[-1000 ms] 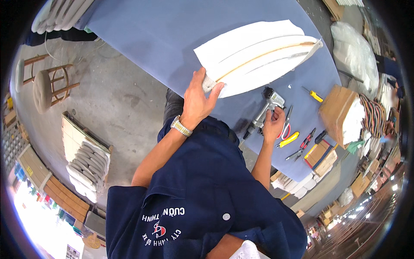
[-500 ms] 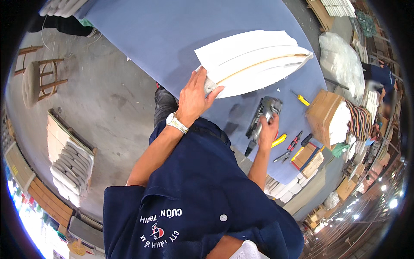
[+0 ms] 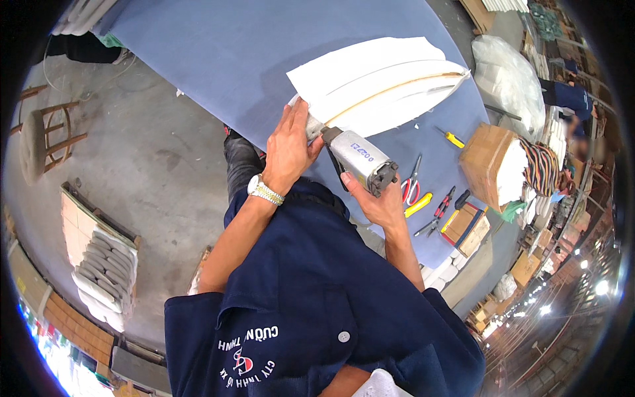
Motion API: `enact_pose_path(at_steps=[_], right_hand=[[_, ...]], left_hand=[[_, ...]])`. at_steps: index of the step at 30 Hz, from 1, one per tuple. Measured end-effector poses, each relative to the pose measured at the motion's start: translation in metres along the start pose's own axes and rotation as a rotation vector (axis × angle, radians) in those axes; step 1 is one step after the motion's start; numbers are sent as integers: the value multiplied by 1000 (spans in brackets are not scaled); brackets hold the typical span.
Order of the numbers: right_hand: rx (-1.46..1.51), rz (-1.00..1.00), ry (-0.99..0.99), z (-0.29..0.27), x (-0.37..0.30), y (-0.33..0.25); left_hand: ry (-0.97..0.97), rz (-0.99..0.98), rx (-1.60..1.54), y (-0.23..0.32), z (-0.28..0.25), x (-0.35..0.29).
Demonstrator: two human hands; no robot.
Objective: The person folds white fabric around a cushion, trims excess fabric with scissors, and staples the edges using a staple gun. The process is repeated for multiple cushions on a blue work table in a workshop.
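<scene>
A long curved piece [image 3: 397, 99], wrapped in white cloth with a tan strip along its length, lies on the blue-grey table. At its near left end, my left hand [image 3: 290, 149] grips the covered edge, fingers on one side and thumb on the other. My right hand [image 3: 383, 205] is wrapped round a silver and black staple gun [image 3: 352, 153]. The gun's nose sits right by my left thumb, at the end of the white piece; whether it touches the cloth I cannot tell. My palm hides part of the gun's handle.
Right of the gun lie red-handled scissors [image 3: 411, 190], a yellow-handled tool [image 3: 419, 205], pliers [image 3: 436, 218] and a yellow screwdriver [image 3: 454, 139]. A small wooden box [image 3: 464, 228] and a cardboard box [image 3: 486, 155] stand near the table's right edge. A stool [image 3: 33, 145] is at far left.
My right hand has lifted the staple gun from beside the tools and brought it left, up to the end of the white piece. The scissors now show. My left hand keeps its hold.
</scene>
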State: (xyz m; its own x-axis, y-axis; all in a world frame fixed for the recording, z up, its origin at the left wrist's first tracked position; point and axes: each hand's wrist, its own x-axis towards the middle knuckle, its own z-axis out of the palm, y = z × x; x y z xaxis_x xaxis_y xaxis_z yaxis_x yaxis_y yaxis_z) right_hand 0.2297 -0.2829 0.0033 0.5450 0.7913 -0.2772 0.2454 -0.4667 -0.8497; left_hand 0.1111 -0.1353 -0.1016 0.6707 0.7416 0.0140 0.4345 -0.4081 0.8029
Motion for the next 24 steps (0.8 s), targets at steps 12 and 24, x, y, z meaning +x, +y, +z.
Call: enact_pose_path(at_steps=[12, 24], right_hand=[[-136, -82, -104, -4, 15, -13], [-212, -89, -154, 4, 3, 10]], left_hand=[[-3, 9, -45, -6, 6, -5], [-20, -10, -77, 3, 3, -14]])
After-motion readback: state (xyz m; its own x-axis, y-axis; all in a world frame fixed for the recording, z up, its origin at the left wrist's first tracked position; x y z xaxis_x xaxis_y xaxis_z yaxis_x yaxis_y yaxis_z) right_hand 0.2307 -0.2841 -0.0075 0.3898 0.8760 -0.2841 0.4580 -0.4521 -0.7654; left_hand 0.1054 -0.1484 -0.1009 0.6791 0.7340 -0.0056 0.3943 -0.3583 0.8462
